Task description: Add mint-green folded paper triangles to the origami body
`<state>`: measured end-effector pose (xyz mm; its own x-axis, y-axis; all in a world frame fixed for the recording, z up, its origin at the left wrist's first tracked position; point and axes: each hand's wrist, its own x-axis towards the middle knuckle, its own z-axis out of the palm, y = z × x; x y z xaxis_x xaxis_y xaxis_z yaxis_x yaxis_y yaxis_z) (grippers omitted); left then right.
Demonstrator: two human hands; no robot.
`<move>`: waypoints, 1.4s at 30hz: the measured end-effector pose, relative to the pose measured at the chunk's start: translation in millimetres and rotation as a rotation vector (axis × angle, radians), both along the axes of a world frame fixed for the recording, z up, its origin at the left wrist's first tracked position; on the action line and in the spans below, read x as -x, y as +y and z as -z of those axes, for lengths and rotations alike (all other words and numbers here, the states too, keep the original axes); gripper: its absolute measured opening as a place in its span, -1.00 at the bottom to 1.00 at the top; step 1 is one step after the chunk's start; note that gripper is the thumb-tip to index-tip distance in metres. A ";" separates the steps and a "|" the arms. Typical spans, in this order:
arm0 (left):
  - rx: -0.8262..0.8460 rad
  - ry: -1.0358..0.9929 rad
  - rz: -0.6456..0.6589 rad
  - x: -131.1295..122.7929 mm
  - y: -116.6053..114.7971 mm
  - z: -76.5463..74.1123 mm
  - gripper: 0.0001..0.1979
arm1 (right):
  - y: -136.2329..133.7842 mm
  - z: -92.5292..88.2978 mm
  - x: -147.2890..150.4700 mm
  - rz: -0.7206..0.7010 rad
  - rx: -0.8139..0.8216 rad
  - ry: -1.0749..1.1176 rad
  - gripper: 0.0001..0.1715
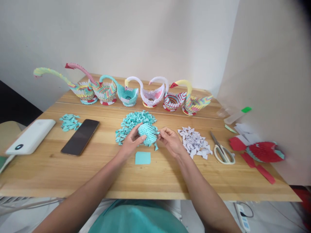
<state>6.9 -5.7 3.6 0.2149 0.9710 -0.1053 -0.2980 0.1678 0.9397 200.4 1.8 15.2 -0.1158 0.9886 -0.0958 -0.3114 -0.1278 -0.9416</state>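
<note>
My left hand (134, 138) is closed around a turquoise body of folded paper pieces (147, 133), held just above the table. At its right side my right hand (168, 137) pinches a small turquoise folded paper piece (157, 132) against the body's edge. Behind and beside the left hand spreads a pile of turquoise folded paper pieces (136, 119). A flat turquoise paper rectangle (143, 158) lies on the table in front of the hands. To the right of my right hand is a pile of white folded paper pieces (194, 141).
Several folded-paper swans (127, 95) stand along the back of the wooden table (97, 181). On the left lie a phone (80, 137), a white power bank (31, 136) and more turquoise pieces (70, 122). Scissors (222, 150) and a red paper model (263, 152) lie at right.
</note>
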 end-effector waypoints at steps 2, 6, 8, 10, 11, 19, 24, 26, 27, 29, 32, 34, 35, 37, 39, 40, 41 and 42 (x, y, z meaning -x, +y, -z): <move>-0.001 0.000 0.004 -0.2 0.2 0.1 -0.23 | 0.0 -0.4 0.1 0.001 0.005 0.007 -0.53; -0.003 0.006 0.010 -0.3 0.0 -0.9 -0.23 | -0.3 -0.4 0.5 0.007 0.016 0.011 -0.53; 0.002 0.017 0.004 -0.1 -0.4 -1.3 -0.23 | -0.4 -0.1 0.6 0.004 0.014 0.011 -0.53; 0.008 0.029 -0.005 0.1 -0.6 -1.2 -0.24 | -0.4 0.4 0.6 -0.002 0.009 0.008 -0.53; 0.010 0.031 -0.007 0.2 -0.6 -1.0 -0.24 | -0.3 0.7 0.6 -0.005 0.006 0.006 -0.53; 0.008 -0.007 -0.012 -0.1 0.4 1.5 -0.23 | 0.0 1.7 0.0 -0.023 0.010 0.006 -0.55; 0.005 -0.006 -0.017 0.2 0.5 2.2 -0.22 | -0.4 1.1 1.7 -0.042 0.011 0.009 -0.54; 0.002 0.014 -0.017 0.5 0.6 2.2 -0.22 | -0.7 0.9 2.7 -0.050 0.020 0.018 -0.55; -0.003 0.018 -0.014 0.6 0.6 2.2 -0.22 | -0.9 0.9 3.1 -0.055 0.025 0.024 -0.55; -0.015 0.011 -0.004 0.7 0.7 2.0 -0.20 | -1.3 0.8 3.8 -0.065 0.033 0.039 -0.55; -0.027 0.009 -0.004 0.6 0.6 1.3 -0.20 | -2.0 1.1 4.3 -0.076 0.030 0.048 -0.56; -0.032 0.019 -0.008 0.6 0.2 0.7 -0.20 | -2.2 1.5 4.5 -0.080 0.023 0.038 -0.56; -0.038 0.021 -0.009 0.7 0.1 0.5 -0.21 | -2.2 1.8 4.7 -0.079 0.021 0.034 -0.55; -0.051 0.018 -0.006 0.9 0.1 0.4 -0.23 | -2.1 2.2 5.2 -0.076 0.020 0.030 -0.55; -0.060 0.018 -0.004 1.2 0.5 0.5 -0.24 | -1.9 2.5 5.7 -0.074 0.024 0.030 -0.54; -0.061 0.019 -0.003 1.4 0.8 0.6 -0.24 | -1.9 2.5 5.9 -0.074 0.025 0.030 -0.54; -0.060 0.020 -0.001 1.6 1.1 0.7 -0.24 | -1.9 2.4 6.0 -0.074 0.026 0.028 -0.53; -0.059 0.022 -0.001 1.7 1.5 0.8 -0.24 | -2.0 2.3 6.1 -0.073 0.029 0.027 -0.54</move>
